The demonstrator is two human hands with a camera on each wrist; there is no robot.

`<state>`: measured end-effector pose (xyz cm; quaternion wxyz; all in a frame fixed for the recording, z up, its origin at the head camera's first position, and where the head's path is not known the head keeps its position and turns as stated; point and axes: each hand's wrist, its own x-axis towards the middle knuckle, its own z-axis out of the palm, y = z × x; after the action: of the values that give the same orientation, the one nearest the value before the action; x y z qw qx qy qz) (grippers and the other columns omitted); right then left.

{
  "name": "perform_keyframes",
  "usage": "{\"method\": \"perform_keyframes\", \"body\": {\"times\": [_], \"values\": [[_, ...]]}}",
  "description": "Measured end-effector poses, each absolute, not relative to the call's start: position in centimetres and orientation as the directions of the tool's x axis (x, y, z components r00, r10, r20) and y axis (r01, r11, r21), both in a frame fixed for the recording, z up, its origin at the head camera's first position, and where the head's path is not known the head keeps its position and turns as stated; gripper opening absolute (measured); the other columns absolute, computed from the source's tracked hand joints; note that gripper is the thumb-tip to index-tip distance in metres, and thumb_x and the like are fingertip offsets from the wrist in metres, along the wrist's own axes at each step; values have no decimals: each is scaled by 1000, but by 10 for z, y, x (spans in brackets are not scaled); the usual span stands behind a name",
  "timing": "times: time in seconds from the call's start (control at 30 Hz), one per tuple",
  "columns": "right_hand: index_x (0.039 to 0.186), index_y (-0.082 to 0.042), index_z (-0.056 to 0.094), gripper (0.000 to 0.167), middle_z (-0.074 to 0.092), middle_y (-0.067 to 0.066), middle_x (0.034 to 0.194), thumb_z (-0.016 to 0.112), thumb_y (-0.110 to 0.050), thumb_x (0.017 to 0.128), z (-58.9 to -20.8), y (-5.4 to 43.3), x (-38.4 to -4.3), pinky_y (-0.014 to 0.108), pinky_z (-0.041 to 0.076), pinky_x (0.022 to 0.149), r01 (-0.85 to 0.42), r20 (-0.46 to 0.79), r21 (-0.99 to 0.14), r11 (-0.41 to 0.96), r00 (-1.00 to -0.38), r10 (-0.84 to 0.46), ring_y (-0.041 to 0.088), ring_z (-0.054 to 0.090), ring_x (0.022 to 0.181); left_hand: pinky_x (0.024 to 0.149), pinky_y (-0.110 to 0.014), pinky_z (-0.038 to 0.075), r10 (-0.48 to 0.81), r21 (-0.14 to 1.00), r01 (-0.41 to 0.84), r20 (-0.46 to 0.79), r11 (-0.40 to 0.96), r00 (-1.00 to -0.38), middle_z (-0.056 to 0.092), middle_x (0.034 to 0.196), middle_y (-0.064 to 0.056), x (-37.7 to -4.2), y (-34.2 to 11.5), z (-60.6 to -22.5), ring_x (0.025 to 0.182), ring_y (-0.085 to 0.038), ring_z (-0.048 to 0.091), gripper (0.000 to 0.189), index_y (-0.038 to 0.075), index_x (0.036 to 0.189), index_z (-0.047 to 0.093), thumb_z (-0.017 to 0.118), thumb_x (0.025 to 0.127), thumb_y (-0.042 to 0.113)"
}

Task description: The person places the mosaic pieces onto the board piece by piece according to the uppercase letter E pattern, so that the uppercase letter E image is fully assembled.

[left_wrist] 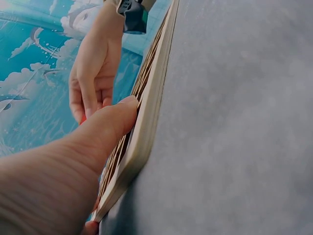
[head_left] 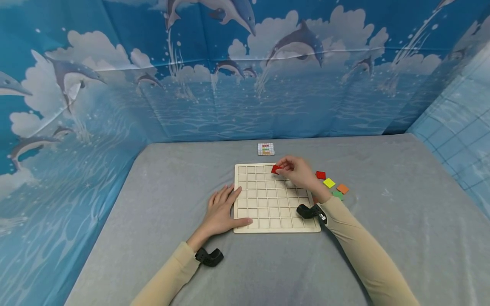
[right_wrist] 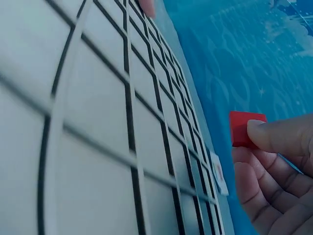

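A wooden grid board (head_left: 268,199) with square cells lies flat on the table. My right hand (head_left: 300,172) pinches a small red square tile (right_wrist: 239,129) between thumb and fingers, over the board's far edge in the head view. My left hand (head_left: 222,212) rests spread along the board's left side, its thumb lying over the near left corner. In the left wrist view that thumb (left_wrist: 115,120) presses on the board's wooden rim (left_wrist: 146,127).
Right of the board lie several loose tiles: a red tile (head_left: 320,175), a yellow tile (head_left: 329,183), an orange tile (head_left: 343,188) and a green tile (head_left: 338,194). Beyond the board is a small pattern card (head_left: 266,149). A dolphin-print cloth (head_left: 245,102) hangs behind the grey table (head_left: 172,178).
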<state>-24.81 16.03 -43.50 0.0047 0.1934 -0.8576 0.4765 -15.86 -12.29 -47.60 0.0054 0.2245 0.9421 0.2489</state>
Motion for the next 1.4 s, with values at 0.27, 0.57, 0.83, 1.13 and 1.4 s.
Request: {"method": "perform_keyframes", "body": {"times": [0.27,0.57,0.83,1.13,1.4], "values": [[99,0,65,11,63,9,89,65,1,88,-440,132,-253,36,48,74,-361,167,-790,497,-905,-392,23,59,80,108,-51,6,418,465,414,100,783,-903,19,155,-10,-158,-123,-478,141,-28,10,97,15,151,27,66,76,63],[94,-3,68,8,63,6,86,65,0,88,-447,115,-257,36,48,73,-383,171,-758,529,-898,-406,20,59,77,108,-51,7,419,453,423,117,785,-901,21,154,-11,-158,-122,-478,141,-30,12,97,15,151,28,66,76,63],[95,-7,70,8,64,4,86,65,-5,89,-448,113,-256,37,47,71,-347,136,-727,593,-919,-371,20,58,77,108,-51,7,420,457,424,118,782,-900,21,154,-11,-157,-123,-477,141,-30,12,97,15,151,29,66,76,64],[101,-11,74,14,60,7,97,66,-12,90,-450,115,-255,36,42,66,-368,153,-642,673,-921,-357,20,51,72,108,-51,8,421,444,426,117,788,-900,21,154,-11,-157,-123,-477,141,-30,13,97,15,151,28,66,76,64],[95,-11,75,11,57,7,93,65,-9,90,-451,118,-253,36,38,65,-373,134,-660,652,-913,-386,21,46,72,108,-50,8,415,438,417,106,797,-904,21,154,-10,-158,-122,-479,141,-28,11,97,16,151,27,65,76,66]]}}
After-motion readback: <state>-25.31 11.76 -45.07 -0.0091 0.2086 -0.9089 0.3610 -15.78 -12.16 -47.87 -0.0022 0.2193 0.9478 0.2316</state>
